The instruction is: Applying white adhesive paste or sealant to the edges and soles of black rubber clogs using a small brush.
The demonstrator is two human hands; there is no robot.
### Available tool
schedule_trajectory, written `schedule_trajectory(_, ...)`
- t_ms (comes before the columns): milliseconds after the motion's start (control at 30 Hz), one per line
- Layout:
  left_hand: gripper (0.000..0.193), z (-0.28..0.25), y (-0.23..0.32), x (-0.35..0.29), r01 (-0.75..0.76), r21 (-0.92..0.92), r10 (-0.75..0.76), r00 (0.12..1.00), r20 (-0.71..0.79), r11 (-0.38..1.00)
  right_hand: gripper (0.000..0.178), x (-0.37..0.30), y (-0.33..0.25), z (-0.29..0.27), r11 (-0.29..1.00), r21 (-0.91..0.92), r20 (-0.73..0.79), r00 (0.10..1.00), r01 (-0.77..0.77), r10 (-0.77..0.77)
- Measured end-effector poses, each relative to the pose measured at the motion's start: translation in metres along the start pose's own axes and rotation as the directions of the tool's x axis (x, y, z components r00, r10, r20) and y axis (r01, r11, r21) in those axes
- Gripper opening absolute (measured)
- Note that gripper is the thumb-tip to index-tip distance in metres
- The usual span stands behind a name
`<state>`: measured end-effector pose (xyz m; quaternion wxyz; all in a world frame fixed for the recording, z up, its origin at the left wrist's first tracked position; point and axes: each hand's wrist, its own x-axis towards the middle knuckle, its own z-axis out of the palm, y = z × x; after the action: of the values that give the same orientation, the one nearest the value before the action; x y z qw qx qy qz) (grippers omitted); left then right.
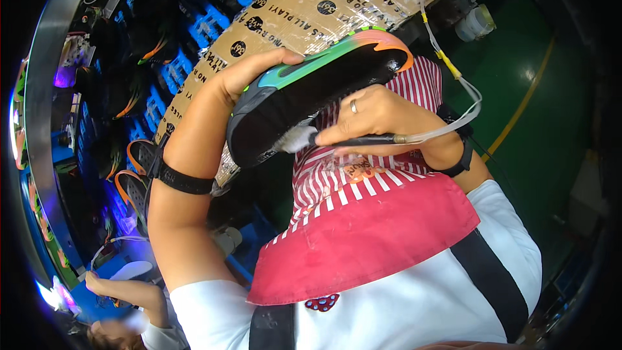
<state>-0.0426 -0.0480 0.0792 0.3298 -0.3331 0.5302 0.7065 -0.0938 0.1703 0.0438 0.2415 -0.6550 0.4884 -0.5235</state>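
Observation:
A shoe sole (310,100), black inside with a green, teal and orange sidewall, is tilted in front of my apron. My left hand (256,70) grips its far edge, the thumb lying along the green sidewall; its other fingers are hidden. In my right hand (366,118) is a brush (363,140) with a slim black handle, closed between the fingers. Its whitish bristles touch the sole's black face close to the near edge. That face looks wet and glossy. From the handle's end a clear hose (470,113) loops upward past my right wrist.
Beyond the sole stands a work surface covered with printed brown sheeting (304,3). Blue racks (210,23) carrying soles run along the left, and a co-worker's arm (126,288) shows at lower left. A white container (475,24) hangs near the table's right edge, above green floor.

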Motion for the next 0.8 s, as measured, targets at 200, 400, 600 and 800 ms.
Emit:
schedule_trajectory(200, 0.038, -0.002, -0.001, -0.005, 0.001, 0.030, -0.001, 1.000, 0.015, 1.000, 0.018, -0.007, -0.001, 0.002, 0.960, -0.276, 0.038, 0.998, 0.051, -0.042)
schedule_trajectory(400, 0.036, -0.001, -0.003, -0.011, -0.029, 0.023, 0.029, 0.999, -0.030, 0.999, 0.023, -0.013, -0.008, -0.004, 0.959, -0.283, -0.083, 0.996, 0.017, -0.042)
schedule_trajectory(600, 0.039, -0.002, -0.007, -0.021, -0.064, 0.053, 0.068, 0.995, -0.076, 0.997, 0.026, -0.021, -0.011, -0.003, 0.949, -0.314, -0.005, 1.000, 0.019, -0.022)
schedule_trajectory(800, 0.040, -0.013, -0.012, -0.024, -0.114, 0.064, 0.117, 0.992, -0.045, 0.991, 0.025, -0.024, -0.010, 0.004, 0.900, -0.435, -0.110, 0.994, -0.033, -0.017)
